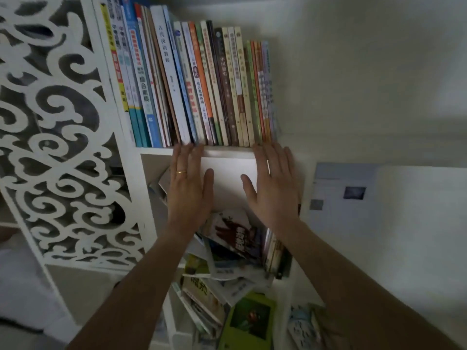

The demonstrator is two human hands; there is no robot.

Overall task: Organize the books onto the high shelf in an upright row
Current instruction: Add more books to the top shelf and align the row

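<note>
Two hands are up at the high shelf (227, 149), both flat with fingers straight and holding nothing. My left hand (189, 183) has its fingertips against the feet of the spines near the middle of the row; my right hand (274, 183) touches the spines at the row's right end. I read that as squaring the books (192, 84) back so their spines sit flush with the shelf's front edge — a push, not a grip.

The row stands upright along the shelf, packed tight from the left panel (63, 135) to the thin volumes on the right, with a slight lean to the left. Right of the last spine the shelf seems to run out against the wall (366, 84), so I judge little open room there for more. Below, in the lower compartment, a loose pile (235, 248) lies tumbled at angles — apparently still to be lifted. My forearms cross in front of that pile, so reaching it means drawing both hands down and near first.
</note>
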